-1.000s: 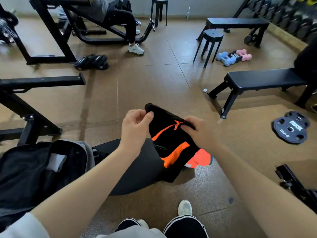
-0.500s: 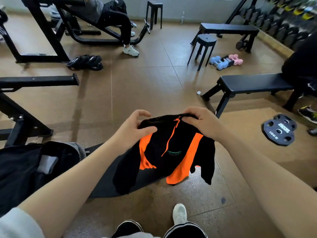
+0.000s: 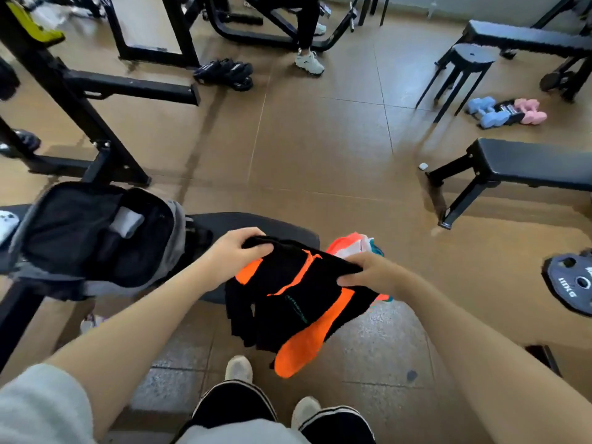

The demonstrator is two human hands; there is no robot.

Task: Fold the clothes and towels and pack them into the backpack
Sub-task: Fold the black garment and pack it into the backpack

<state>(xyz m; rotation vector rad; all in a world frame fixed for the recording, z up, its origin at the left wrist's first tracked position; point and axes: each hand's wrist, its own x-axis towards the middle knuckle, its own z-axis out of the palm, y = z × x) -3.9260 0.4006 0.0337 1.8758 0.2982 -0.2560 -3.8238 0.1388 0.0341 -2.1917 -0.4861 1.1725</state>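
A black and orange garment (image 3: pixel 294 302) hangs spread between my hands above the near end of a black bench (image 3: pixel 230 224). My left hand (image 3: pixel 234 254) grips its upper left edge, fingers curled over the cloth. Its upper right edge is pinched by my right hand (image 3: pixel 368 272). The lower part of the garment droops toward the floor. An open black and grey backpack (image 3: pixel 93 235) lies on the bench to the left, with a pale folded item (image 3: pixel 126 222) inside. Behind my right hand lies more folded clothing in orange, white and teal (image 3: pixel 355 243).
A black rack frame (image 3: pixel 96 123) stands at the left. Another flat bench (image 3: pixel 525 165) is at the right, a 10 kg weight plate (image 3: pixel 573 285) lies on the floor near it. A stool (image 3: pixel 464 68), small dumbbells (image 3: pixel 506 112) and another person's leg (image 3: pixel 309 43) are farther back.
The garment has gone from a narrow bunch to a wider spread, and my hands have moved apart and lowered. The view has tilted down and left, showing more of the backpack.
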